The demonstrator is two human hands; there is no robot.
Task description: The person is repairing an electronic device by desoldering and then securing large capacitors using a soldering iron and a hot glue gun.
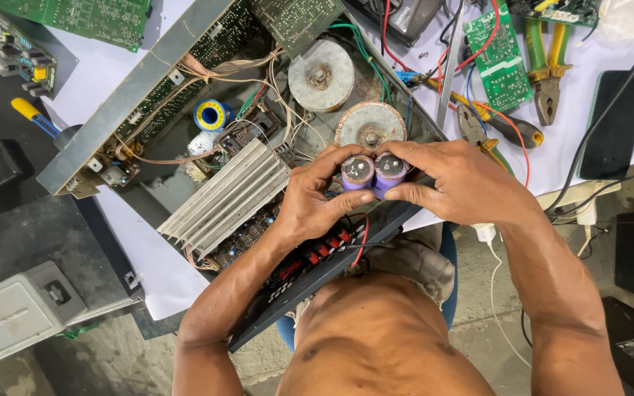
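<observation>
L hand & R hand fingers both pinching two purple capacitors, side by side, over open amp chassis, just beside round transformer, heatsink to left

Head camera looks steeply down, close over the opened amplifier chassis, perhaps slightly tilted.

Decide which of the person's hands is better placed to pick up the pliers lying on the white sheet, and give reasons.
Probably the right hand: the pliers lie just beyond its knuckles, while the left hand sits on the far side of the two purple capacitors.
</observation>
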